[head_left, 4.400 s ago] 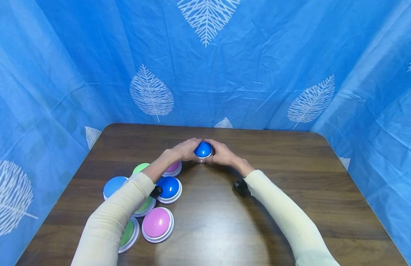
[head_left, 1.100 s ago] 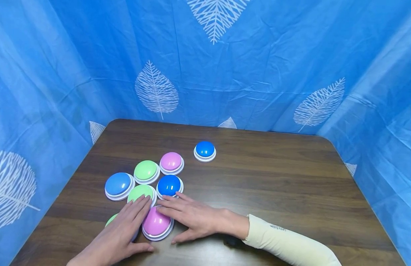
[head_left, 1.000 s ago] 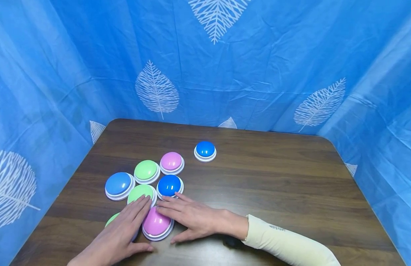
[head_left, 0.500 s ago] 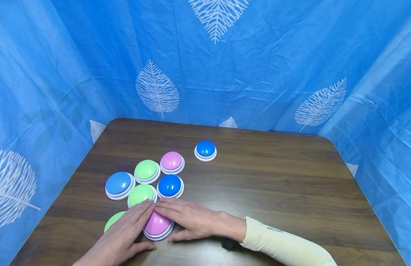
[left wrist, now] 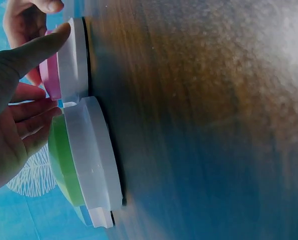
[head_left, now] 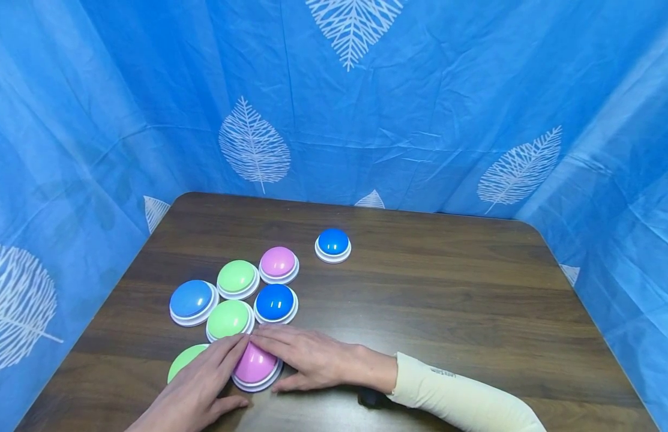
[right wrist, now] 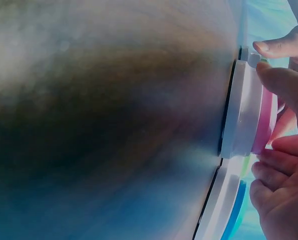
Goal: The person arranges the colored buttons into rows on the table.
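Near pink button (head view): sits between left hand and right hand; both have drawn back slightly, uncovering more of the blue button and middle green button beyond it, so work seems centred here.
Left hand (left wrist view): thumb and fingers apart beside the near pink button.
Right hand (right wrist view): thumb apart from fingers, seemingly unclamped.

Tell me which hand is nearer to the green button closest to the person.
The left hand: in the head view it partly hides that green button. The right hand is farther off, at the right side of the pink button.
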Motion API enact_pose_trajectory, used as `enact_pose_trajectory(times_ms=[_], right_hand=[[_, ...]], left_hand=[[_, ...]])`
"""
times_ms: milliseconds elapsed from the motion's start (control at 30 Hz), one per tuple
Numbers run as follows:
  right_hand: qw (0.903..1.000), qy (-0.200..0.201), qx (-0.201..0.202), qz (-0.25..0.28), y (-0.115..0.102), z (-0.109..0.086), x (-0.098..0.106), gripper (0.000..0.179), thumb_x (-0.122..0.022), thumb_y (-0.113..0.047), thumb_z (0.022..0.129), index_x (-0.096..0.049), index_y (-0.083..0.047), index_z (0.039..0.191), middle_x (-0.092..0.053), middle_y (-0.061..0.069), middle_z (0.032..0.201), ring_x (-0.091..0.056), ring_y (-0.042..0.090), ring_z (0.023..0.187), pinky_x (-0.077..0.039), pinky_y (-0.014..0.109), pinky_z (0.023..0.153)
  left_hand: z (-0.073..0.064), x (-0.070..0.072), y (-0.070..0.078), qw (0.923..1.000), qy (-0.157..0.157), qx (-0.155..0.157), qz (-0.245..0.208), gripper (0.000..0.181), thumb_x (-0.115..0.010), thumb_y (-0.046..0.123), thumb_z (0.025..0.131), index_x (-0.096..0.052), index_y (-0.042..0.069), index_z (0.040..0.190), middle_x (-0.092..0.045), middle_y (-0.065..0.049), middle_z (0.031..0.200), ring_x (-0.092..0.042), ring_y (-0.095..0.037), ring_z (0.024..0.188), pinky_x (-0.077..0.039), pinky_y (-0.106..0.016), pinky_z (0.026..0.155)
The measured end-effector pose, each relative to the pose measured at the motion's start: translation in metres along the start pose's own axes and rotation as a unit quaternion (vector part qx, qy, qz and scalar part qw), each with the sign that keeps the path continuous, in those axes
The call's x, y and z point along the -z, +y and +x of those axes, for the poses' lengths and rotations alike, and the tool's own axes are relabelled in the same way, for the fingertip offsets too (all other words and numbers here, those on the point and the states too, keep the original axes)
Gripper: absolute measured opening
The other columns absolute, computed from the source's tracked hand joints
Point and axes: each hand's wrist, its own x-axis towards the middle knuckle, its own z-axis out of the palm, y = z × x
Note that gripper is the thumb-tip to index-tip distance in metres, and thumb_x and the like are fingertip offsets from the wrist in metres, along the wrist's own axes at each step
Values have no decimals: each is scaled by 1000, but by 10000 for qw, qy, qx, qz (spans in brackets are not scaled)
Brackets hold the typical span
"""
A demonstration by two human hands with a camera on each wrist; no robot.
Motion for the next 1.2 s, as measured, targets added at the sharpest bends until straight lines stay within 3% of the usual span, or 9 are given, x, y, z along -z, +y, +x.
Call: enact_pose_trajectory(times_ms=[167,400,500,767,1000,1200], right_hand=[[9999,92,-87,-91,1,3,-1,79,-72,-43,91,-38,0,148,-45,11,149,-32,17,143,-16,24,116],[9996,-12,-279,-44,3,7,0,75,-72,-42,91,-42,-1,146,-48,10,146,-35,17,141,-16,23,116],[9996,-10,-257,-82,3,7,-1,74,-72,-42,91,-43,-2,145,-49,9,145,-36,16,141,-16,22,116],[9997,17,-255,-24,4,8,-2,72,-73,-41,90,-45,-3,144,-51,9,144,-38,16,139,-19,22,115],[9994,16,-326,64,3,8,-1,72,-74,-41,89,-46,-4,144,-51,9,144,-38,15,139,-19,21,115],[9992,41,-352,191,4,9,-1,72,-75,-40,88,-47,-4,143,-52,8,143,-39,14,139,-19,20,115]], left_hand=[[0,0,1,9997,-53,227,-49,89,-88,42,71,-50,-3,138,-55,-13,131,-56,-25,115,-52,-45,90],[2,3,3,9960,-429,756,-197,88,-87,43,72,-50,0,139,-53,-12,131,-55,-22,115,-52,-43,92],[1,1,2,9966,-403,702,-168,88,-86,44,73,-50,0,139,-53,-12,132,-55,-23,115,-51,-44,92],[3,-2,1,9991,25,421,77,85,-89,43,69,-54,-1,133,-56,-10,124,-58,-21,107,-54,-41,86],[6,-2,2,9969,-211,759,-62,79,-87,43,72,-56,1,132,-56,-6,121,-59,-17,103,-53,-40,86],[7,-4,3,9973,-80,723,47,76,-87,43,72,-57,2,130,-56,-4,118,-59,-16,100,-53,-39,85]])
